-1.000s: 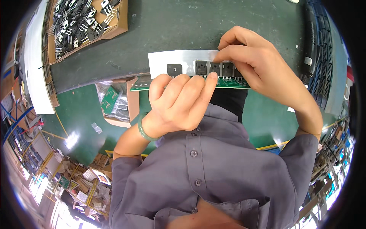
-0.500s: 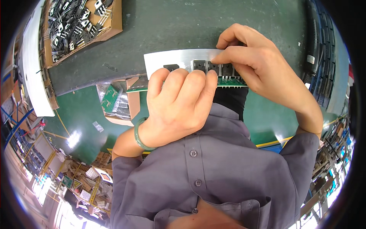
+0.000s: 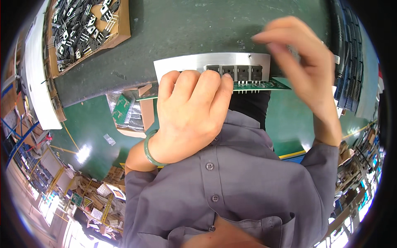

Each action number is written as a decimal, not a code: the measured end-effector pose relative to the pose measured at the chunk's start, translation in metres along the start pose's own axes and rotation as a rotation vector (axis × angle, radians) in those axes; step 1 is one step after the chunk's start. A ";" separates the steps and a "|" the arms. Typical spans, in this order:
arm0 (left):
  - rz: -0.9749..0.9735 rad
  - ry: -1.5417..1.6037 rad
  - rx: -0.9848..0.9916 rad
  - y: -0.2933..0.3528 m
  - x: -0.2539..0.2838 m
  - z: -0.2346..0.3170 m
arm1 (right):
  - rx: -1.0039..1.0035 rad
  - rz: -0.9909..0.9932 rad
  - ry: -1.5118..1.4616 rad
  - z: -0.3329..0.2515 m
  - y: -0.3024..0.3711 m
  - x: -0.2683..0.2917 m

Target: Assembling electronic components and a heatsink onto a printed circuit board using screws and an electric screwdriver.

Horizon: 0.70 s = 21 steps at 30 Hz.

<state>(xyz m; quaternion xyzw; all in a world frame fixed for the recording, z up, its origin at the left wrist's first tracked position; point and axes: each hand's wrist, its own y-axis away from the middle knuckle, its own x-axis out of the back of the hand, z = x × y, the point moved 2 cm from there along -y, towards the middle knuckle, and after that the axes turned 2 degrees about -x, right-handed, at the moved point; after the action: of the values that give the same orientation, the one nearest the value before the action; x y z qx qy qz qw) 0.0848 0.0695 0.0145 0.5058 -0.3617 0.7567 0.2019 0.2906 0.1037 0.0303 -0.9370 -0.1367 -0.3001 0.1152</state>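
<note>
My left hand (image 3: 192, 113), a green bangle (image 3: 152, 149) at its wrist, is curled over a silvery metal plate (image 3: 182, 62) and the green circuit board (image 3: 269, 85) along its near edge. Against the plate stands a row of black transistors (image 3: 242, 73), their metal legs running down to the board. The left thumb rests by one of them, and the hand covers the left part of the row. Lifted off to the right of the plate, my right hand (image 3: 308, 62) is blurred by motion. Its thumb and index finger are apart, with nothing visible between them.
A cardboard box (image 3: 124, 25) of loose transistors sits at the far left of the dark green worktop (image 3: 186, 29). Below the worktop edge, another carton (image 3: 147, 113) holds a green board and bagged parts. Black racks (image 3: 355, 62) line the right side.
My right hand has left the transistors and risen to the right, uncovering the plate's right end and the board's right end. My left hand has stayed almost in place.
</note>
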 end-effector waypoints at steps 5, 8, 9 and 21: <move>0.035 -0.007 -0.041 -0.003 -0.007 -0.002 | -0.258 0.744 -0.663 0.050 0.101 0.012; 0.037 -0.008 -0.049 -0.006 -0.004 0.001 | -0.435 0.788 -1.316 0.076 0.165 -0.015; 0.026 -0.009 -0.060 -0.007 -0.003 0.002 | -0.473 0.761 -1.615 0.077 0.168 -0.027; 0.062 -0.021 -0.054 -0.001 -0.007 0.002 | 0.023 1.167 -1.843 0.084 0.183 -0.035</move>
<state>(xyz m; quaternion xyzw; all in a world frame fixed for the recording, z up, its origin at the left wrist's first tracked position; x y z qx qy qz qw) 0.0896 0.0685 0.0089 0.4965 -0.3996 0.7472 0.1883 0.3671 -0.0491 -0.0812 -0.7215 0.2923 0.6194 0.1018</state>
